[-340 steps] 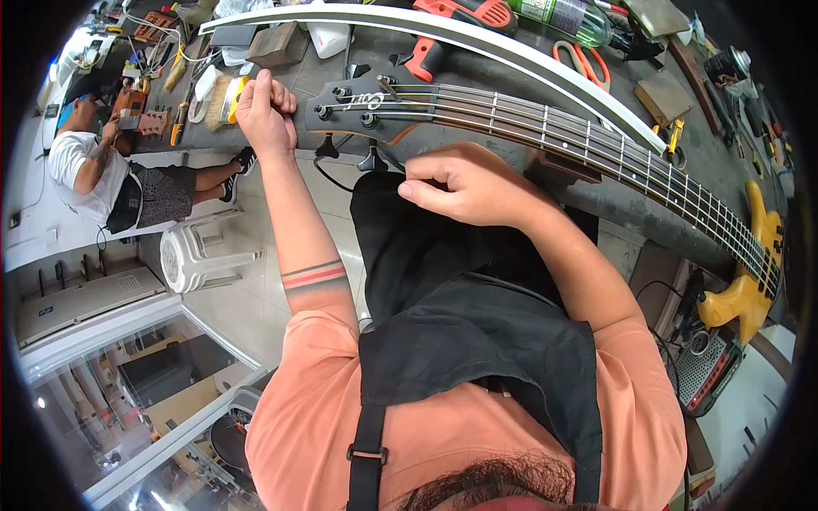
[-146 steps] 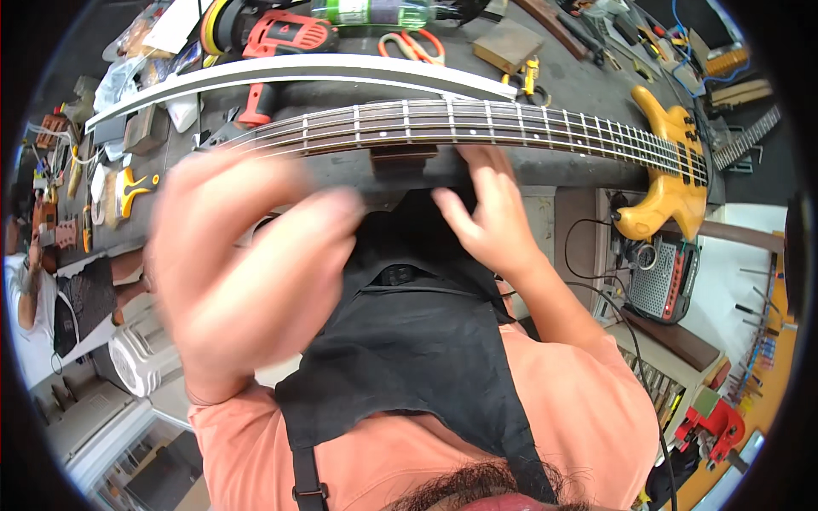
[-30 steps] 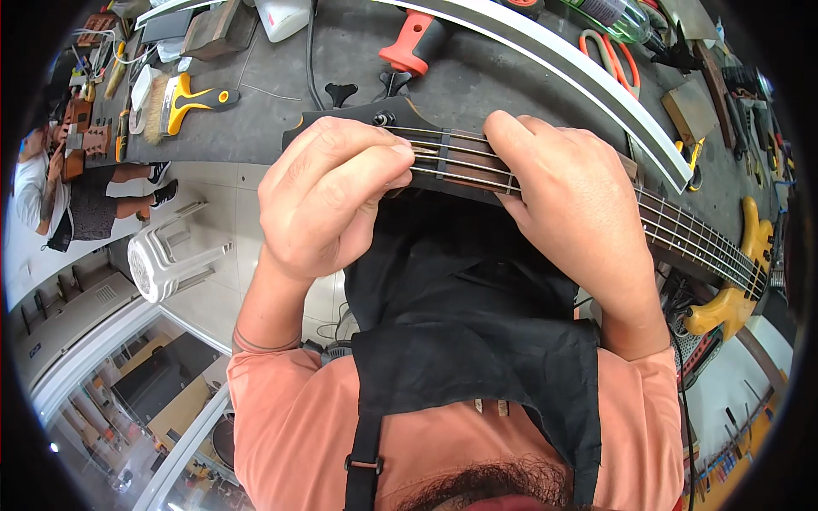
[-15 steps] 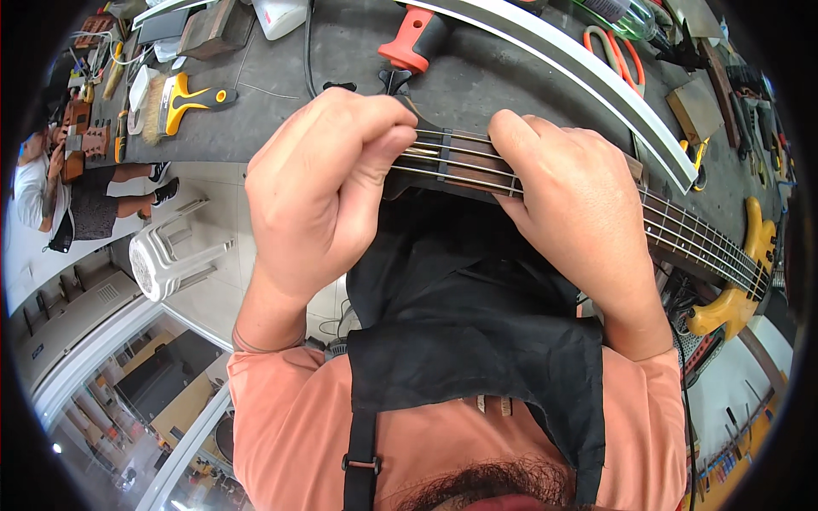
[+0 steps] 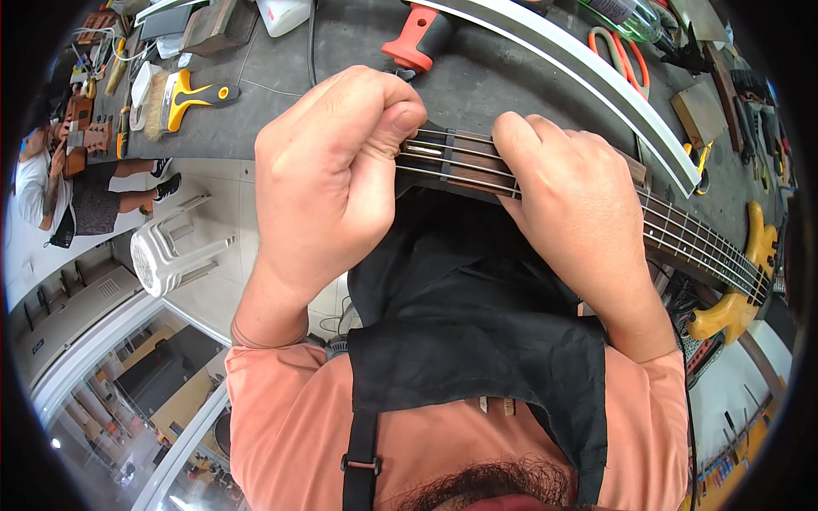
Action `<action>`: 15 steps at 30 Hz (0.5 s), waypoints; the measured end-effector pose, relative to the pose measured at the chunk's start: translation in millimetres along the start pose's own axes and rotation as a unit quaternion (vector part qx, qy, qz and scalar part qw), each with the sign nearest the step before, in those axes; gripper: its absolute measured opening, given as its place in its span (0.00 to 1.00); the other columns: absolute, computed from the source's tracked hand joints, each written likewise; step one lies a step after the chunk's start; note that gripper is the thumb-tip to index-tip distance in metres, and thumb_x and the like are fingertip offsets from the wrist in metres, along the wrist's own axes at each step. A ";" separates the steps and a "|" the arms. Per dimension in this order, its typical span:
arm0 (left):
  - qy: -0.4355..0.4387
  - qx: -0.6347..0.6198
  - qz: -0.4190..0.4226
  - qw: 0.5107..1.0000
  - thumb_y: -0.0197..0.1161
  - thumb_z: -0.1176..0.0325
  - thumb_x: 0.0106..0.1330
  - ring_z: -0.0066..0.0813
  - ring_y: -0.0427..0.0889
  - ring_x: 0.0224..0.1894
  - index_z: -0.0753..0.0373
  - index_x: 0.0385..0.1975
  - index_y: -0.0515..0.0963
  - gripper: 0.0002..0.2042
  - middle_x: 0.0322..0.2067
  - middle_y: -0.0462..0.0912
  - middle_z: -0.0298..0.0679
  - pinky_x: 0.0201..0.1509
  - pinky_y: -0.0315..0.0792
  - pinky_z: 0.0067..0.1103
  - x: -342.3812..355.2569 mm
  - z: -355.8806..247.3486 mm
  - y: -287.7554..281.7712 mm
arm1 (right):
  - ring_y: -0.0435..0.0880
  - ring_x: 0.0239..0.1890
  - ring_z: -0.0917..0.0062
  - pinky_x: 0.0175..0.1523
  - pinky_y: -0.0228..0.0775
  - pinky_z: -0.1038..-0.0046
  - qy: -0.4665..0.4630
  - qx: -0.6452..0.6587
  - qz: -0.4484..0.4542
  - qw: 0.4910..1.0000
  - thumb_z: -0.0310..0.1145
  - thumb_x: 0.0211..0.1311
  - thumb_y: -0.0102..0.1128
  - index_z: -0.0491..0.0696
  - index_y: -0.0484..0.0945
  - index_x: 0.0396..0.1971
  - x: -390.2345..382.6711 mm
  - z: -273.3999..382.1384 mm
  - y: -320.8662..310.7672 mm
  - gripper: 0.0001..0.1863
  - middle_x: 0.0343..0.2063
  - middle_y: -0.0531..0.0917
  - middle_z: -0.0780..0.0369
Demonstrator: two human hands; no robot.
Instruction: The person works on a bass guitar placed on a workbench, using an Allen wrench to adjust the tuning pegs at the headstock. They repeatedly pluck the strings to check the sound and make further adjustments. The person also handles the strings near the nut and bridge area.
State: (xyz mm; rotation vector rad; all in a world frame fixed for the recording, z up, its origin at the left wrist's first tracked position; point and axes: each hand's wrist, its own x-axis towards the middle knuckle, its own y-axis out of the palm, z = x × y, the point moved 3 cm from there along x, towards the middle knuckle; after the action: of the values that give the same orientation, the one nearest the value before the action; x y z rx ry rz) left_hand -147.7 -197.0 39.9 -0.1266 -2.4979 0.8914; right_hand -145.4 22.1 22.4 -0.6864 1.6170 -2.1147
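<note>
A bass guitar (image 5: 722, 319) with a light yellow wooden body lies across the front of the bench, its body at the right. Its dark neck (image 5: 474, 171) and metal strings run left toward the headstock. My left hand (image 5: 328, 170) is closed over the headstock, thumb against the curled forefinger; what the fingertips pinch is hidden. My right hand (image 5: 575, 183) wraps the neck just right of the nut (image 5: 446, 154), fingers over the far side and thumb at the near side. Strings show between the two hands.
A red-and-black tool handle (image 5: 411, 43) lies beyond my left hand. A long white curved-looking strip (image 5: 596, 77) crosses the grey bench (image 5: 281, 64). Further off are a yellow-handled brush (image 5: 192, 98), orange-handled scissors (image 5: 632, 60) and a wooden block (image 5: 699, 113). A white stool (image 5: 158, 260) and another person (image 5: 81, 187) are left.
My left hand has turned and shifted slightly right over the headstock, covering a dark tuning peg that showed before. The right hand stays round the neck.
</note>
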 end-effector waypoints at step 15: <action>0.038 0.011 0.017 0.999 0.68 0.84 0.75 0.27 0.86 0.32 0.71 0.41 0.84 0.02 0.33 0.88 0.39 0.39 0.79 0.23 -3.5 0.6 -6.7 | 0.91 0.33 0.54 0.42 0.84 0.54 0.013 0.027 0.017 0.999 0.26 0.60 0.73 0.46 0.75 0.40 2.5 0.8 -3.9 0.13 0.31 0.85 0.55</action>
State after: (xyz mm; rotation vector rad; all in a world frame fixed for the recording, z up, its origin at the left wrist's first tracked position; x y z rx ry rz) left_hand -144.4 -203.4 42.2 -0.1917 -2.4218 0.9117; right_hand -146.9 21.1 26.7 -0.6126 1.5674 -2.1425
